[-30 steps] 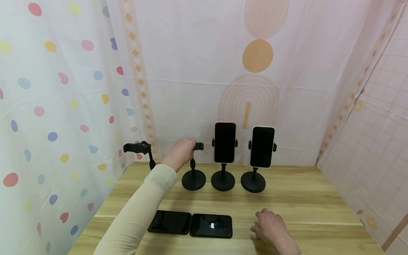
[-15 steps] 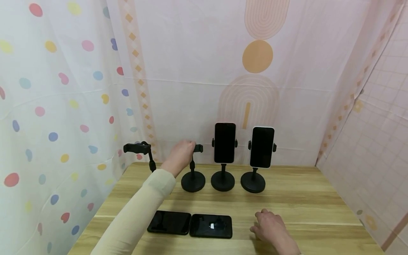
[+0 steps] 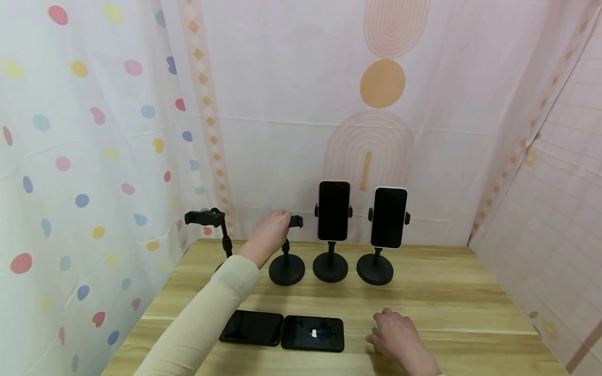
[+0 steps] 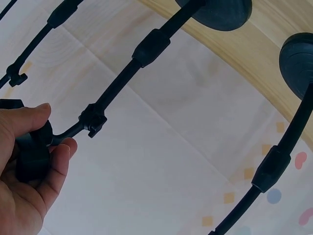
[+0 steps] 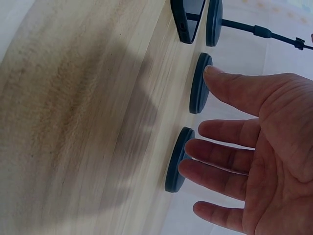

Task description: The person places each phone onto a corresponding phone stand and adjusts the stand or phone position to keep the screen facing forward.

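My left hand [image 3: 266, 236] grips the black clamp head of a phone stand [image 3: 287, 270]. In the left wrist view, thumb and fingers of that hand [image 4: 29, 171] wrap the clamp [image 4: 33, 159], close to the thin arm that carries it. The stand's round base is on the table. My right hand [image 3: 398, 338] is low over the table's right front, fingers spread and loosely bent, holding nothing. Two dark phones, a left one [image 3: 252, 328] and a right one [image 3: 313, 333], lie side by side in front of the stands. A small light reflection shows on the right one.
Right of the gripped stand, two more stands hold upright phones, one dark [image 3: 334, 211] and one white-edged [image 3: 389, 217]. Another stand [image 3: 205, 218] at the left has a bare clamp, its base mostly behind my sleeve. Patterned curtains [image 3: 282, 156] enclose the wooden table [image 3: 451, 297].
The gripped stand has shifted slightly toward me, with my left hand still on its clamp. My right hand has hardly moved. The lying phones and other stands stay in place.
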Tool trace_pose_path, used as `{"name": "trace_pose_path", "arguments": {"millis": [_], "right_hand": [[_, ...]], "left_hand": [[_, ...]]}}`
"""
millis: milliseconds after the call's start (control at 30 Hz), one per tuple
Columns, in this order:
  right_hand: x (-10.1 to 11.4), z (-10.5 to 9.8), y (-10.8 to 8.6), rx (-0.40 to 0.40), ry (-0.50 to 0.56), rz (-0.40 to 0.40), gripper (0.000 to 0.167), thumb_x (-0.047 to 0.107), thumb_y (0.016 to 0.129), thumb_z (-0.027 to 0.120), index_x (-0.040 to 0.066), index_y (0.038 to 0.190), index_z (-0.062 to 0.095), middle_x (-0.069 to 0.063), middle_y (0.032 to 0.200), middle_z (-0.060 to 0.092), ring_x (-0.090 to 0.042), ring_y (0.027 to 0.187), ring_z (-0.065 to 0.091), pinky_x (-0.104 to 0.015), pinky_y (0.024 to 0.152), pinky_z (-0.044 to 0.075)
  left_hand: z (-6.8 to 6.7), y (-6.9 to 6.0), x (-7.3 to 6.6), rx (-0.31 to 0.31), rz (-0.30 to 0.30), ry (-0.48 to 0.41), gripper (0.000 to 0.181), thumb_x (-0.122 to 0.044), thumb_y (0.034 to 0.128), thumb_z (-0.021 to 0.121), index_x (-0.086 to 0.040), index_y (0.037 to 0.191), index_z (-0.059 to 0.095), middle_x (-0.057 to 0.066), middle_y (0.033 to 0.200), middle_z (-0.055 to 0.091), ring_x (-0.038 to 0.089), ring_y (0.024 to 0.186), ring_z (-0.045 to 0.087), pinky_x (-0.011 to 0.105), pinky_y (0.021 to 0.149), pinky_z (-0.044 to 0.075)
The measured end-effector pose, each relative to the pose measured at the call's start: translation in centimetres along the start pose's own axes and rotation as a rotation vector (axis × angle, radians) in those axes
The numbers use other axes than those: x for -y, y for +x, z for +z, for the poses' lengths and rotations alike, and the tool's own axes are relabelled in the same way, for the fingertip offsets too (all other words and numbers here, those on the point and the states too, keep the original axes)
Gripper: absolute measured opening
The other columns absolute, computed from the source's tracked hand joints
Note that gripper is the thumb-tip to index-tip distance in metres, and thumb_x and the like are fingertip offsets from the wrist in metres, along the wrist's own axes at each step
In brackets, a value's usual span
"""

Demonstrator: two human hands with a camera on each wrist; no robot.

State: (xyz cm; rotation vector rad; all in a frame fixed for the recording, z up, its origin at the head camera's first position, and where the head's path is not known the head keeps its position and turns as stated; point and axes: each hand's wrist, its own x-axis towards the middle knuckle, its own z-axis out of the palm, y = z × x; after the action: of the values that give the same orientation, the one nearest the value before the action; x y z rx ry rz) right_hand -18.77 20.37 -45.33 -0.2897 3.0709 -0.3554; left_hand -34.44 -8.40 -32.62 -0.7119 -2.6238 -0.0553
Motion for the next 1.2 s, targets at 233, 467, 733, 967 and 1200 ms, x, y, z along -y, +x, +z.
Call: {"name": "trace_pose_path", "arguments": {"millis": [233,467,733,967,1200], "right_hand": [[0.2,0.2,0.3,0.026,0.016,0.006,0.04,0.029,0.083,0.08,-0.002,0.106,0.067,-0.015,0.097,0.062,-0.034,0.088,0.062,-0.056,0.077,0.049],[0.3,0.3,0.3,0.044,0.016,0.007,0.042,0.029,0.084,0.08,-0.002,0.109,0.068,-0.016,0.099,0.062,-0.035,0.09,0.062,-0.056,0.078,0.049],[0.5,0.4,0.2,0.035,0.002,-0.005,0.042,0.03,0.083,0.08,-0.002,0.108,0.068,-0.016,0.099,0.062,-0.035,0.09,0.062,-0.056,0.077,0.049],[0.5,0.4,0.4,0.052,0.003,-0.005,0.04,0.029,0.083,0.08,-0.001,0.106,0.068,-0.014,0.097,0.062,-0.034,0.089,0.062,-0.055,0.076,0.05],[0.7,0.4,0.6,0.073,0.001,0.003,0.041,0.029,0.084,0.08,-0.001,0.108,0.068,-0.015,0.099,0.063,-0.035,0.09,0.063,-0.056,0.078,0.05]], "left_hand": [[0.0,-0.4,0.1,-0.004,0.002,-0.046,0.042,-0.005,0.0877,0.075,0.003,0.126,0.058,0.021,0.121,0.063,0.034,0.104,0.065,0.041,0.083,0.055],[-0.2,-1.1,0.6,0.01,-0.04,-0.105,0.052,-0.004,0.0896,0.073,0.002,0.137,0.053,0.023,0.13,0.059,0.036,0.112,0.062,0.044,0.088,0.053],[-0.4,-2.2,1.6,-0.023,-0.063,-0.134,0.054,-0.004,0.0883,0.075,0.001,0.137,0.053,0.02,0.121,0.065,0.034,0.099,0.067,0.043,0.081,0.055],[-0.6,-3.0,2.4,-0.005,-0.097,-0.158,0.055,-0.006,0.0882,0.075,0.002,0.138,0.052,0.021,0.115,0.067,0.034,0.095,0.068,0.044,0.08,0.055],[-0.3,-4.0,2.8,0.014,-0.153,-0.129,0.053,-0.012,0.088,0.076,0.001,0.135,0.056,0.019,0.114,0.068,0.034,0.095,0.068,0.045,0.08,0.055]]}}
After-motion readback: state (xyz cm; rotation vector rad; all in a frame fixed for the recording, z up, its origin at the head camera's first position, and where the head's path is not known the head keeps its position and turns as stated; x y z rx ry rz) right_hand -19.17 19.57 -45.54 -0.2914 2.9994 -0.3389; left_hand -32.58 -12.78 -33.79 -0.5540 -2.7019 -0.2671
